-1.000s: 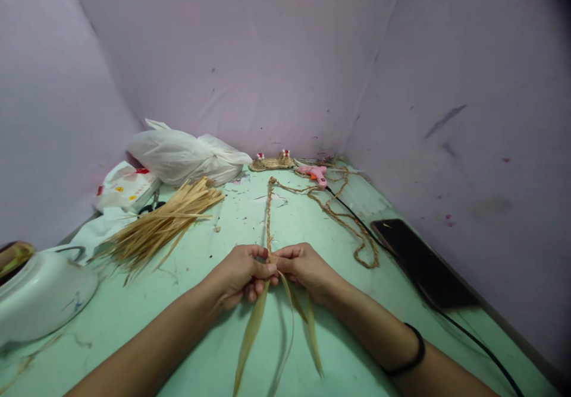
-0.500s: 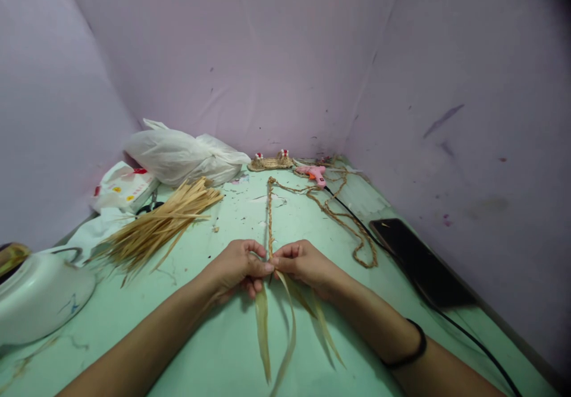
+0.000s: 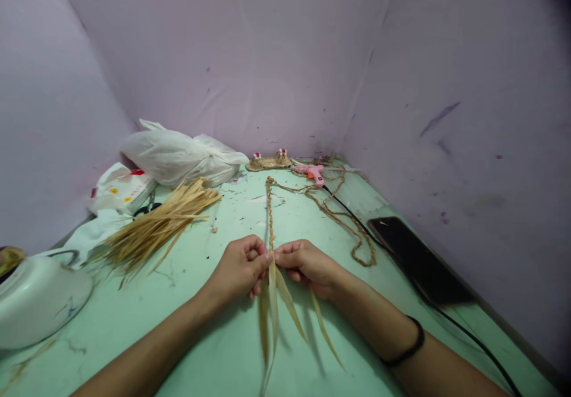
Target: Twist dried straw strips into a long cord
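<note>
Above the green counter (image 3: 223,337), left hand (image 3: 243,266) and right hand (image 3: 307,263) pinch fiber strips (image 3: 273,314) below the braid (image 3: 270,213), fingers closed.

The table (image 3: 241,219) is pale green, with dark specks. The glue gun (image 3: 314,174) is pink, and its trigger is orange. The phone (image 3: 414,260) at the right edge is black. The plastic bag (image 3: 178,156) is white. The straw bundle (image 3: 160,224) is yellowish tan; the braided cord (image 3: 270,213) is golden brown.

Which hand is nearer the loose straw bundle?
Left. The left hand is to the right of the straw bundle; the right hand is farther right, beyond the left.
</note>
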The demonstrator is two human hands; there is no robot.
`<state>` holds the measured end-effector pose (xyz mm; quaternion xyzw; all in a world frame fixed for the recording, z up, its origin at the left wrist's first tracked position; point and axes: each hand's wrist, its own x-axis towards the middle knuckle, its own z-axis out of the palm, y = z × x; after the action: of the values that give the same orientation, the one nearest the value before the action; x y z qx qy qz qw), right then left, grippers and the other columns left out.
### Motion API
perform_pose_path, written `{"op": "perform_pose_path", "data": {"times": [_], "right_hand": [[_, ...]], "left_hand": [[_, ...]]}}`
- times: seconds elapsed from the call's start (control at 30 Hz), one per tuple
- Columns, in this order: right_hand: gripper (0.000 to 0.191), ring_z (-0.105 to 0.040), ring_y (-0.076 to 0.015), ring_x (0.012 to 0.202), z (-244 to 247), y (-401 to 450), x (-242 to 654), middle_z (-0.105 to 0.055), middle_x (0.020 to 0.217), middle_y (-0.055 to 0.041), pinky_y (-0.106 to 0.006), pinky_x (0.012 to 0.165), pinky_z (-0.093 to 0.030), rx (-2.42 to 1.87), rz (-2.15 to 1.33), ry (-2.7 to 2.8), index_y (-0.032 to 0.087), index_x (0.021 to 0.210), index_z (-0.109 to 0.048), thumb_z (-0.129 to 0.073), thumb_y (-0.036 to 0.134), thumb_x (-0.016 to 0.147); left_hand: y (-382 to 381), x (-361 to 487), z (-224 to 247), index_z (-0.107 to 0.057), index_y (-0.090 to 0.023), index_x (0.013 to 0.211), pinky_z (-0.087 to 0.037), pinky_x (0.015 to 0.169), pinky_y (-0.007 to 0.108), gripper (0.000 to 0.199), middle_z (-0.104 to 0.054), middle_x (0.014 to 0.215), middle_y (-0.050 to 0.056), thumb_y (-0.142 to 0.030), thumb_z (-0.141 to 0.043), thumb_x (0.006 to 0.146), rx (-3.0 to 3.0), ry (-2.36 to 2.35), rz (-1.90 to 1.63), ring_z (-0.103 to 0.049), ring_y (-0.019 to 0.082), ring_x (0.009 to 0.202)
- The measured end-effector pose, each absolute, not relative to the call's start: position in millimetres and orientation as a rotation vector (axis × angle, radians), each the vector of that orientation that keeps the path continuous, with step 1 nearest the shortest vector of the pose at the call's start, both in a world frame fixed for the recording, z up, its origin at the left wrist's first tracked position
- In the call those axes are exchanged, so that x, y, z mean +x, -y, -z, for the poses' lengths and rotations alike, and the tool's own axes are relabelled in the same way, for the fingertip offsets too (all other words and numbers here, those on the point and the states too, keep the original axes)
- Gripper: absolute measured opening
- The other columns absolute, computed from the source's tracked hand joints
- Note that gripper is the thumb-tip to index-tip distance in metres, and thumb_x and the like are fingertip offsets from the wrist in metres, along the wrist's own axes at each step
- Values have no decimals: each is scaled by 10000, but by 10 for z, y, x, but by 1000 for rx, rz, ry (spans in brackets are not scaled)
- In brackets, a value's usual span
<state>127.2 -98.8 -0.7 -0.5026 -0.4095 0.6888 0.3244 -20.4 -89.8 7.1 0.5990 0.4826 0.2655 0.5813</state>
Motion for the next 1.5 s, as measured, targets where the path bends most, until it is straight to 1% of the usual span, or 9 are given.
{"op": "perform_pose_path", "data": {"times": [0.2,0.33,0.4,0.57,0.8,1.03,1.17,1.37,1.5], "right_hand": [[161,-211,-9,329,5,987,1282,-392,402,72,-191,352,-62,-1201,-1890,931,114,581,-539,-632,244,560],[176,-161,-5,330,-24,996,1301,-347,361,91,-193,357,-52,-1155,-1907,1000,103,601,-574,-656,249,549],[153,-191,-6,333,-34,997,1305,-399,371,75,-185,355,-92,-1188,-1868,1084,99,604,-591,-646,233,556],[86,-401,-39,416,24,969,1285,-553,489,28,-170,427,-290,-1333,-1706,1217,115,610,-577,-615,132,535],[81,-425,-49,424,105,946,1276,-538,471,42,-170,447,-332,-1393,-1636,1323,129,605,-565,-585,82,542],[63,-391,-42,413,80,952,1262,-518,459,45,-165,429,-311,-1380,-1619,1355,129,592,-562,-574,90,544],[53,-399,-50,424,96,961,1246,-521,472,37,-172,432,-313,-1416,-1525,1421,129,595,-567,-594,135,550],[161,-395,-77,429,81,1018,1290,-526,457,0,-197,398,-264,-1644,-1131,1673,133,540,-597,-618,287,584],[160,-402,-83,411,0,1076,1272,-538,459,-12,-203,396,-269,-1722,-1191,1657,134,569,-608,-588,286,616]], "left_hand": [[922,-207,-68,-435,-169,646,-265,330,146,163,-419,415,-85,-288,-525,710,1644,-1189,-703,-380,38,306],[876,-236,-75,-434,-173,652,-282,314,162,174,-432,392,-77,-302,-545,686,1521,-1145,-629,-381,58,288],[845,-256,-94,-447,-170,657,-291,288,173,188,-454,394,-61,-321,-559,660,1361,-1094,-535,-385,71,279],[806,-277,-125,-497,-144,649,-303,264,163,157,-453,384,-49,-248,-591,579,1158,-1087,-412,-383,67,276],[800,-268,-82,-517,-134,626,-320,256,167,109,-440,369,-45,-211,-580,580,1163,-1131,-385,-400,77,278],[798,-268,-44,-498,-145,584,-294,252,163,152,-432,377,-50,-258,-599,599,1181,-1167,-385,-388,71,270],[811,-242,-69,-462,-159,505,-247,248,166,201,-389,314,-51,-283,-575,616,1248,-1236,-317,-343,70,239],[839,-196,-135,-417,-164,404,-142,257,168,207,-274,267,-73,-189,-515,584,1354,-1341,-345,-231,42,226],[863,-177,-138,-418,-163,391,-144,267,168,166,-270,271,-73,-138,-469,547,1323,-1341,-389,-224,38,232]]}}
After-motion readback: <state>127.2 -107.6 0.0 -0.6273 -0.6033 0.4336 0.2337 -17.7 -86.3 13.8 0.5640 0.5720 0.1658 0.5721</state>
